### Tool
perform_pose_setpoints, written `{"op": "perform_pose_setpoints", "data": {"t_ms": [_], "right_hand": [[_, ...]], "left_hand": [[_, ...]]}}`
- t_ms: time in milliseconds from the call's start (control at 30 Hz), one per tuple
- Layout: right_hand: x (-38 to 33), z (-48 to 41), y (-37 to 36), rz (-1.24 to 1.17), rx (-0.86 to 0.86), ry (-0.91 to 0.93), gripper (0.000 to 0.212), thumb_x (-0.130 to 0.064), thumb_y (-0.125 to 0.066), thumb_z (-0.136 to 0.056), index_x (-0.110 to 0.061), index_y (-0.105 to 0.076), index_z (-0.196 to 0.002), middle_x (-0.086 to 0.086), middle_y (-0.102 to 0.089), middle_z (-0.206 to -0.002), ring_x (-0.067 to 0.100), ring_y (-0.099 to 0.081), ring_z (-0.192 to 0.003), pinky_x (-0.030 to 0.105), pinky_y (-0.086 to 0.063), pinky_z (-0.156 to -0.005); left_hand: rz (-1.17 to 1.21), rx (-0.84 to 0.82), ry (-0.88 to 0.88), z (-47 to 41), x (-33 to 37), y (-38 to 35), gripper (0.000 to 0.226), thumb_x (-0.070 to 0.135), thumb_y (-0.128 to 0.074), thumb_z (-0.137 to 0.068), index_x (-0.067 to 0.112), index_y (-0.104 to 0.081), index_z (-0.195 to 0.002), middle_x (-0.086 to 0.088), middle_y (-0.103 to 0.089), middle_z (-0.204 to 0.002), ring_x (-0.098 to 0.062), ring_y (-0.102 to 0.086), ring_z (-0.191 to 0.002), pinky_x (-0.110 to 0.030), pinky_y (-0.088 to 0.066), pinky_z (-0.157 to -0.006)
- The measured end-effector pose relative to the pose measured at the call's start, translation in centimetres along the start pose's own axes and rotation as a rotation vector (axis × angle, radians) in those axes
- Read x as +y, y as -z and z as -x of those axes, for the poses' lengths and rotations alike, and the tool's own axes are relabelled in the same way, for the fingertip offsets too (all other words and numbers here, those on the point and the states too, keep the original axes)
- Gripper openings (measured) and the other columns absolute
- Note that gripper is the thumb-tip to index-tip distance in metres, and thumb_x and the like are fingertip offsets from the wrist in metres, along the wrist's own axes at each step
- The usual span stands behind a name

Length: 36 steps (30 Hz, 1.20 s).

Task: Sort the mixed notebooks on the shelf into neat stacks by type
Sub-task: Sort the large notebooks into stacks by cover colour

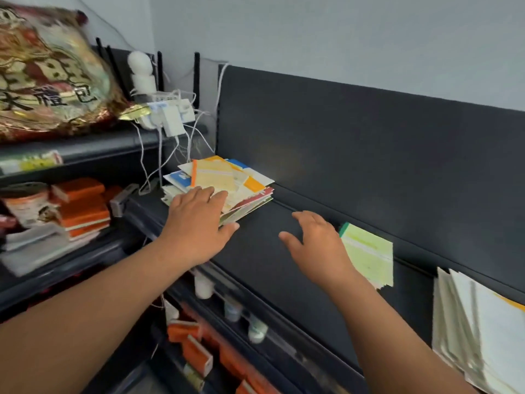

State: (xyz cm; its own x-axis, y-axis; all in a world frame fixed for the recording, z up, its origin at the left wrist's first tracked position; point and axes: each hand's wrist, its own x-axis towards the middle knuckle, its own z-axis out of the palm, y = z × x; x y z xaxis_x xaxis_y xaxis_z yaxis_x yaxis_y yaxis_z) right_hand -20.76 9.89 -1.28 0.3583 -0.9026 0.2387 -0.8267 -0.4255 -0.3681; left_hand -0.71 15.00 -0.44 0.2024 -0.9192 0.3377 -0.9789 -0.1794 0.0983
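Though half beneath left hand (196, 223), notebooks (224, 177) (covers blurry)

Single head view, close, looking forward and down onto dark shelf (284, 251).

On the red and gold bag (48, 75) at the far left we read the characters 大 and 包. Print on the notebooks (224, 183) is too blurred for us.
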Motion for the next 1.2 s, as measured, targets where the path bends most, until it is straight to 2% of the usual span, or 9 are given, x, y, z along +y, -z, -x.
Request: {"op": "perform_pose_setpoints", "data": {"t_ms": [267, 500, 600, 767, 867, 967, 1033, 1100, 1200], "right_hand": [[-6.2, -4.5, -4.5, -0.161, -0.041, -0.130, 0.054, -0.041, -0.051, -0.097, -0.018, -0.040, -0.145, 0.002, -0.042, -0.149, 0.022, -0.041, -0.134, 0.038, -0.034, -0.111], [-7.0, -9.9, -5.0, -0.166, -0.010, -0.142, 0.049, -0.040, -0.049, -0.098, -0.022, -0.043, -0.143, 0.000, -0.047, -0.144, 0.020, -0.046, -0.127, 0.034, -0.041, -0.101], [-6.8, -12.9, -5.7, -0.191, -0.042, -0.158, 0.051, -0.043, -0.047, -0.098, -0.022, -0.041, -0.144, -0.001, -0.050, -0.141, 0.019, -0.047, -0.125, 0.035, -0.043, -0.099], [-6.8, -16.9, -7.4, -0.238, -0.086, -0.207, 0.052, -0.046, -0.045, -0.098, -0.019, -0.041, -0.142, 0.001, -0.056, -0.132, 0.021, -0.053, -0.119, 0.036, -0.046, -0.093], [-6.4, -18.3, -8.0, -0.296, -0.107, -0.294, 0.049, -0.046, -0.045, -0.098, -0.018, -0.044, -0.138, 0.000, -0.059, -0.117, 0.019, -0.057, -0.105, 0.034, -0.047, -0.086], [-6.0, -19.1, -8.5, -0.347, -0.082, -0.405, 0.052, -0.047, -0.046, -0.096, -0.017, -0.043, -0.138, 0.001, -0.058, -0.121, 0.020, -0.058, -0.103, 0.032, -0.046, -0.081], [-5.9, -19.3, -8.9, -0.461, -0.054, -0.489, 0.047, -0.046, -0.047, -0.094, -0.017, -0.047, -0.131, 0.001, -0.061, -0.110, 0.020, -0.060, -0.093, 0.035, -0.049, -0.076], [-6.0, -19.4, -9.1, -0.667, -0.045, -0.583, 0.031, -0.042, -0.049, -0.094, -0.020, -0.056, -0.114, 0.000, -0.063, -0.095, 0.018, -0.062, -0.081, 0.039, -0.057, -0.072], [-6.2, -19.3, -9.2, -0.849, -0.054, -0.663, 0.021, -0.038, -0.054, -0.094, -0.025, -0.060, -0.110, -0.002, -0.069, -0.103, 0.015, -0.069, -0.089, 0.032, -0.060, -0.065]], "left_hand": [[-0.023, -0.066, -0.034, -4.6, -9.2, -1.3, 0.068, 0.058, -0.041, -0.092, 0.024, -0.028, -0.149, -0.003, -0.035, -0.151, -0.022, -0.027, -0.139, -0.042, -0.023, -0.112], [0.031, -0.104, -0.021, -9.7, -10.2, -2.9, 0.060, 0.057, -0.038, -0.093, 0.022, -0.036, -0.143, -0.003, -0.045, -0.141, -0.024, -0.034, -0.134, -0.041, -0.025, -0.107], [-0.005, -0.166, 0.006, -11.7, -10.0, -4.3, 0.065, 0.063, -0.033, -0.091, 0.024, -0.032, -0.143, -0.002, -0.046, -0.141, -0.024, -0.034, -0.134, -0.044, -0.024, -0.108], [-0.021, -0.255, 0.039, -14.4, -10.5, -6.1, 0.077, 0.073, -0.024, -0.086, 0.026, -0.022, -0.147, -0.004, -0.031, -0.153, -0.028, -0.014, -0.145, -0.049, -0.011, -0.115], [-0.030, -0.268, 0.035, -15.8, -10.7, -6.4, 0.082, 0.076, -0.019, -0.085, 0.027, -0.016, -0.151, -0.003, -0.017, -0.159, -0.027, 0.002, -0.147, -0.050, -0.001, -0.117], [-0.044, -0.290, -0.048, -17.0, -10.4, -6.5, 0.082, 0.076, -0.017, -0.085, 0.028, -0.016, -0.151, 0.000, -0.015, -0.160, -0.025, 0.007, -0.148, -0.050, 0.005, -0.117], [-0.040, -0.311, -0.129, -17.7, -10.0, -6.7, 0.081, 0.076, -0.016, -0.085, 0.029, -0.017, -0.151, 0.000, -0.015, -0.160, -0.024, 0.007, -0.148, -0.050, 0.005, -0.117], [-0.028, -0.354, -0.212, -18.1, -9.4, -6.9, 0.078, 0.075, -0.017, -0.086, 0.030, -0.017, -0.150, -0.001, -0.015, -0.160, -0.024, 0.001, -0.148, -0.050, 0.001, -0.117], [0.047, -0.436, -0.353, -18.7, -8.7, -6.5, 0.070, 0.068, -0.019, -0.091, 0.030, -0.022, -0.149, 0.002, -0.024, -0.157, -0.024, -0.016, -0.144, -0.046, -0.011, -0.116]]}}
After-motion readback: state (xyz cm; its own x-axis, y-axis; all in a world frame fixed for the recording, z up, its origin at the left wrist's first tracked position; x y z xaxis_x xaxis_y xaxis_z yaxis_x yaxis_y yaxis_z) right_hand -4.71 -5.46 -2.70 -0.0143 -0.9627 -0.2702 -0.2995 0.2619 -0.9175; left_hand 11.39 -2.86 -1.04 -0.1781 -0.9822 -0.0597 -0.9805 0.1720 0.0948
